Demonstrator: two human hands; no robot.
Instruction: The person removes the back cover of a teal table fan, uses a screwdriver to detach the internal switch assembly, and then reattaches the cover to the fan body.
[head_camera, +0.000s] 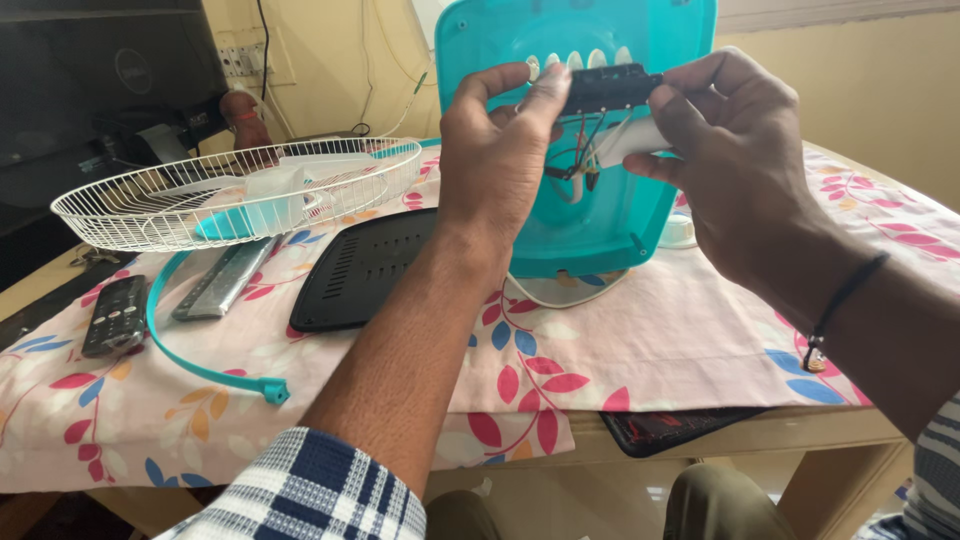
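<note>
Black switch block, a narrow bar trailing thin wires, held in front of the upper part of the turquoise fan housing. Left hand pinches the block's left end between thumb and fingers; right hand grips its right end, fingers curled closed around it, with a white piece just below the block against the palm. The housing stands upright on the worktop, which is covered by a floral cloth. Left of the housing, lying flat: a black vented panel. Farther left of the housing: a white wire fan guard with white blades beneath it, a grey flat bar, a turquoise rim band and a black remote control. Right wrist bears a dark cord bracelet.
</note>
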